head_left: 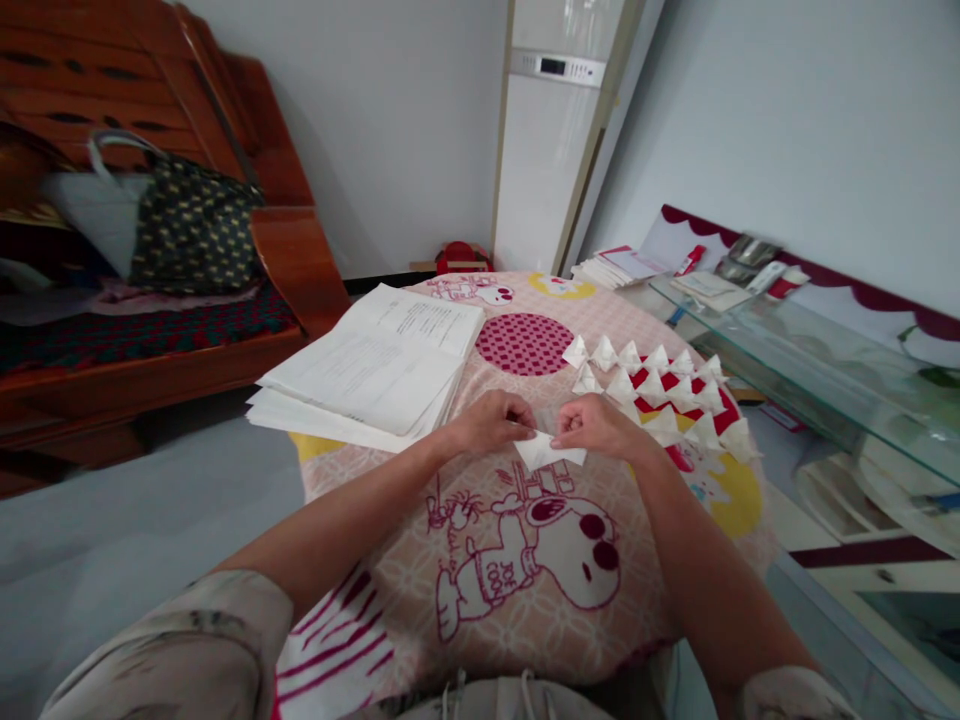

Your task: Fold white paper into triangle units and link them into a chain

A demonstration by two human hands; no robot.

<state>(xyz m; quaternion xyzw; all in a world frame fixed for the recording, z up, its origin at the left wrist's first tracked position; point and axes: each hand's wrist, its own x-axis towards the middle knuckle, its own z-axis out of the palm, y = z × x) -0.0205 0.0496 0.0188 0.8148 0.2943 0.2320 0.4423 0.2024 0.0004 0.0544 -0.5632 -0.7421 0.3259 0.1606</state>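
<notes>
Just above the middle of the round table, a small piece of folded white paper (546, 453) is pinched between my two hands. My left hand (495, 422) grips its upper left part, thumb and fingers pressed together. On the other side my right hand (592, 424) pinches its upper right part. To the right stand rows of small pointed folded paper pieces (652, 384), several in each row. Left of my hands lies a thick stack of printed paper sheets (375, 365), its pages uneven at the edges.
A patterned cloth (420, 560) with cartoon dogs covers the table. At the right is a glass shelf (810, 360) with papers and small items. A wooden bench (289, 260) holding a dark patterned bag (196, 228) stands left; a white cabinet-like unit (540, 160) is at the back.
</notes>
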